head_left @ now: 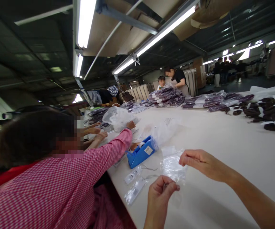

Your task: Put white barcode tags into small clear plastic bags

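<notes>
A clear plastic bag (173,165) hangs between my hands above the white table (214,136). My right hand (196,160) is closed in a pinch at the bag's right edge. Lower down, my left hand (162,190) is closed, thumb against curled fingers, at the bag's bottom edge; a small dark bit shows between its fingers. Two white tags in clear wrapping, one (133,175) above the other (135,190), lie left of my left hand, with thin strings. Just behind them stands a blue tape dispenser (141,152).
A person in a red checked shirt (75,178) reaches over the table from the left, near a crumpled clear bag (118,117). Bagged purple garments (167,95) are piled at the back. Dark brown rolled items (266,111) lie at the far right. More people stand behind.
</notes>
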A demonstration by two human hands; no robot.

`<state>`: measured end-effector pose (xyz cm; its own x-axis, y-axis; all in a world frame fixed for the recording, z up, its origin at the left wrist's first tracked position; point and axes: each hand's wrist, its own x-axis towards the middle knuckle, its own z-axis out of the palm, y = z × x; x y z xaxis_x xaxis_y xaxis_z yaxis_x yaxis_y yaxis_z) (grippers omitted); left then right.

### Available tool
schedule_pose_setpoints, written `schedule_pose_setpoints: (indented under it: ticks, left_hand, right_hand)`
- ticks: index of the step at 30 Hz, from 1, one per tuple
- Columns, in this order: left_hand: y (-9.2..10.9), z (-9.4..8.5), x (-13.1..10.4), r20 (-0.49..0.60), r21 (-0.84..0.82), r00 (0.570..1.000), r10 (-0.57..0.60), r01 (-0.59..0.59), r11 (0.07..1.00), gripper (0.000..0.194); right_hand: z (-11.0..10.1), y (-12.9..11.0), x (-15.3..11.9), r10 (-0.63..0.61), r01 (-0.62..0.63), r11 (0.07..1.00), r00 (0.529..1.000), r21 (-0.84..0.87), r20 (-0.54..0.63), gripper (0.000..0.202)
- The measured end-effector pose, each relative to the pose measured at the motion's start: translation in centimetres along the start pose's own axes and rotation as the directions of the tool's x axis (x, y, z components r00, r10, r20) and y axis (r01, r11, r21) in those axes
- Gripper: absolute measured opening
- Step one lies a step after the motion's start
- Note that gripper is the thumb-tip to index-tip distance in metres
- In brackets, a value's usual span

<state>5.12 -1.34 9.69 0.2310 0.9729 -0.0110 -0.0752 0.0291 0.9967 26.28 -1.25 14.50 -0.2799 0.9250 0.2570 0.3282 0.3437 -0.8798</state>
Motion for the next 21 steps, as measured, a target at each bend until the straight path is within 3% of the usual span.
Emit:
schedule_pose_setpoints:
  ticks: [5, 9, 15, 21]
  left_hand:
    - [-0.4, -0.3, 0.0, -0.032, 0.000, 0.998, 0.051, -0.051, 0.999, 0.021]
    - [-0.8, -0.5, 0.1, -0.072, 0.011, 0.995, 0.071, -0.070, 0.997, 0.024]
    - [-2.1, -0.8, -0.3, -0.078, 0.090, 0.991, 0.109, -0.102, 0.991, 0.030]
    - [-3.3, -1.4, -0.9, 0.011, 0.139, 0.997, 0.079, -0.080, 0.987, 0.027]
  right_hand:
    - [1.9, -1.1, -0.7, -0.107, 0.108, 0.992, 0.994, -0.063, 0.012, 0.010]
    - [3.2, -0.5, -0.6, -0.068, 0.070, 0.989, 0.998, -0.128, 0.019, 0.014]
    - [4.5, 0.2, -0.5, -0.016, 0.020, 0.999, 0.997, -0.050, 0.080, 0.007]
    - [5.3, 0.8, -0.5, 0.030, -0.013, 0.991, 0.992, -0.136, 0.123, 0.014]
